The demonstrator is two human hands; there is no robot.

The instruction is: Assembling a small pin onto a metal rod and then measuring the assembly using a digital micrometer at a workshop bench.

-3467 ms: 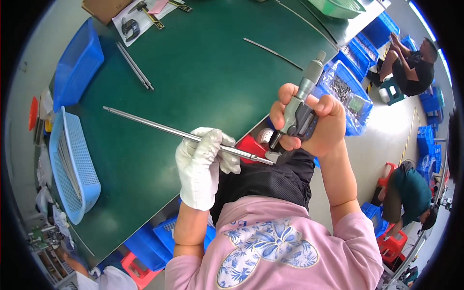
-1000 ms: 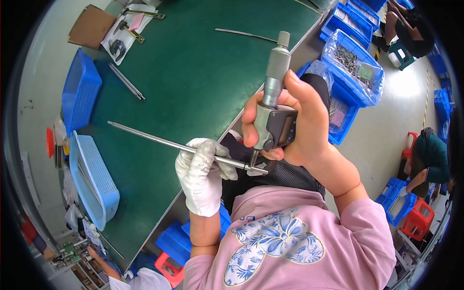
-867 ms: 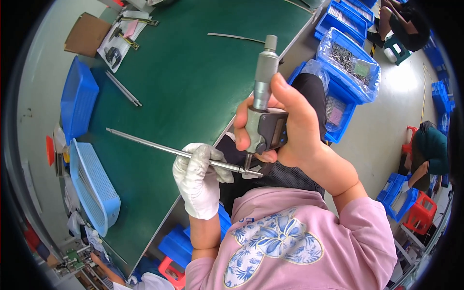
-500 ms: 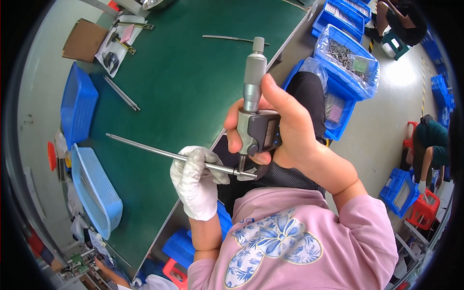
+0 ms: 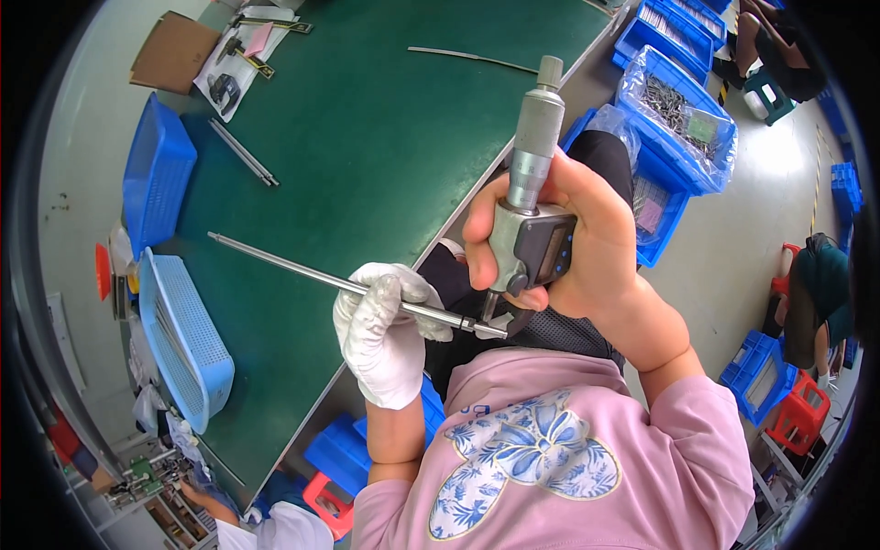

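Note:
My left hand (image 5: 383,335), in a white glove, is closed around a slim metal rod (image 5: 316,273). The rod slants from over the green table down to its stepped right end near my lap. In my bare right hand (image 5: 587,229) is a digital micrometer (image 5: 539,128), held with its thimble pointing up and tilted a little right. The micrometer's spindle comes down on the rod's right end, inside the frame; whether it presses on the metal I cannot tell. My fingers wrap round the body beside the small display.
On the green table (image 5: 321,147) lie two loose rods (image 5: 243,151), a thin strip (image 5: 472,58) and a paper with calipers (image 5: 240,60). Blue baskets (image 5: 188,344) line the left edge. Blue crates (image 5: 678,119) of metal parts stand right. Other people sit nearby.
The micrometer and my right hand have shifted right, and the thimble leans further right. My left hand and the rod have moved slightly right and up. The whole view has shifted a little.

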